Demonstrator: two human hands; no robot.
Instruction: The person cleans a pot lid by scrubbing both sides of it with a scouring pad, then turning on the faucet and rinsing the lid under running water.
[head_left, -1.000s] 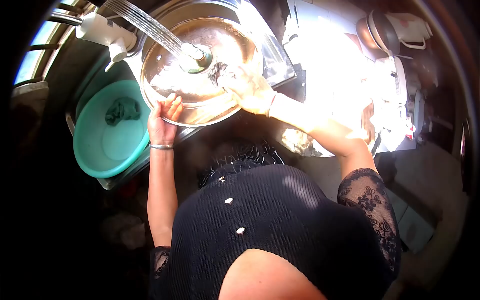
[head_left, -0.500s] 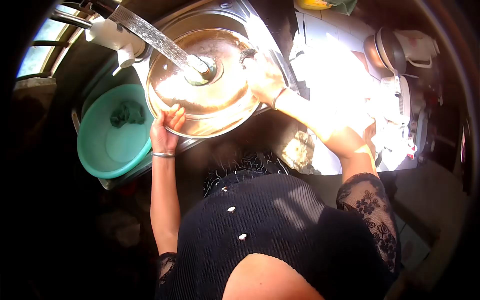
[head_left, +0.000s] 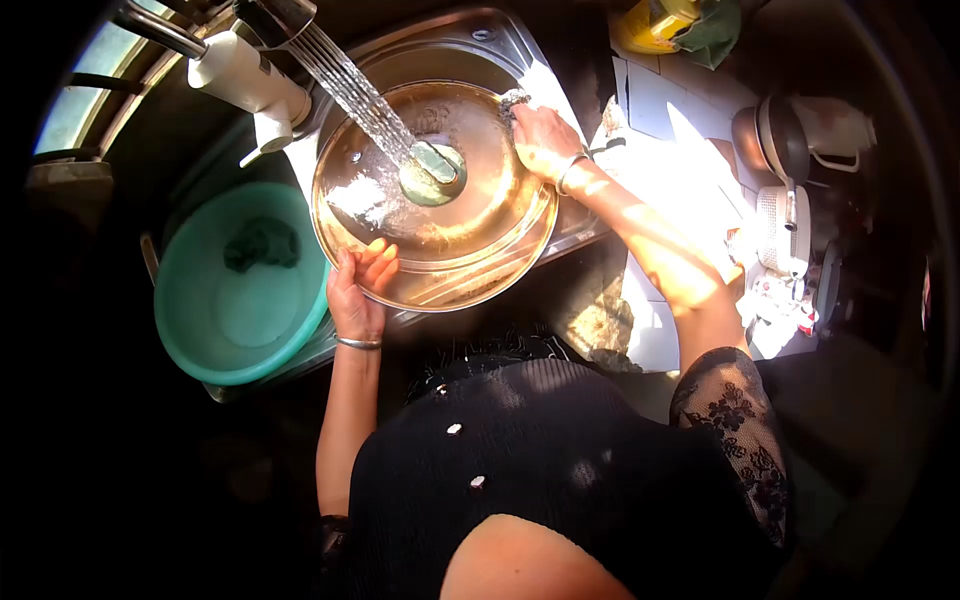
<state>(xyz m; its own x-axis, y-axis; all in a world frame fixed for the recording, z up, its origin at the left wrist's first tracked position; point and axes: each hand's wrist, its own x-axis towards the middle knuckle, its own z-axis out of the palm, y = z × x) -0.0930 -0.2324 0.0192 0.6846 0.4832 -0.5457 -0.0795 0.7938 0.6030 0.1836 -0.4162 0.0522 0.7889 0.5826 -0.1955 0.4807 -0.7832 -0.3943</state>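
A round, see-through pot lid [head_left: 492,215] with a shiny rim and a central knob [head_left: 433,175] lies tilted over the sink [head_left: 480,38]. My left hand [head_left: 360,295] grips its near-left rim, the fingers curled over the edge. At the far-right part of the lid, my right hand [head_left: 545,142] is closed on a dark grey scouring pad [head_left: 514,101], pressed near the rim. Water [head_left: 352,88] pours from the tap [head_left: 275,18] onto the knob.
A green basin [head_left: 172,325] with a dark wet cloth [head_left: 262,245] in it stands left of the sink. A white filter [head_left: 240,80] hangs on the tap. On the sunlit tiled counter at right are pans [head_left: 783,135], a white basket [head_left: 785,225] and a yellow container [head_left: 652,25].
My right hand has slid the scouring pad toward the far side of the lid. The view has shifted, so the lid and basin appear lower. My left hand keeps its grip.
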